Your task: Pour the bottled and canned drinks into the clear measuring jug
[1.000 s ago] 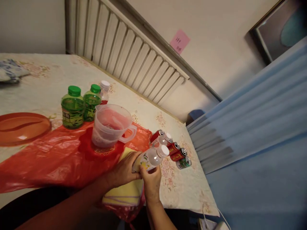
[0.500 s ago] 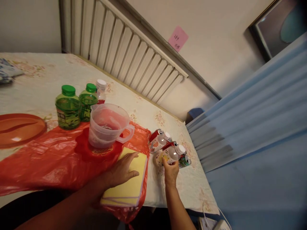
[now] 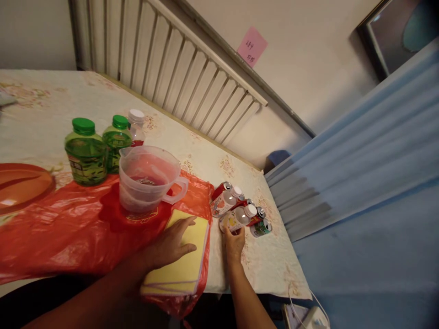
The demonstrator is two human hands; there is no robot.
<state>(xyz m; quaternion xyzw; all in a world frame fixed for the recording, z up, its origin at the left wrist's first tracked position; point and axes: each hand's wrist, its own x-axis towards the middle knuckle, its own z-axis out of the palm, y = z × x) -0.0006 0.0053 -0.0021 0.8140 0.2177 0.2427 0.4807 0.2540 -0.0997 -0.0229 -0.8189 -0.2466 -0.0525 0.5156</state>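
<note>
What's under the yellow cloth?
Red plastic shows past the edges of the yellow cloth, so it seems to spread beneath. Whatever lies under the middle is covered, so I can't see it.

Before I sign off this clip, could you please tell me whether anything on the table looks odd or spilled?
No spill or damage shows. Only the red plastic looks untidy: it is wrinkled and sags past the near edge of the table, below the yellow cloths.

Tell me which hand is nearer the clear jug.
Left. The left hand is over the yellow stack, in front of the clear jug; the right hand is farther from it, to the right, gripping a white-capped bottle.
</note>
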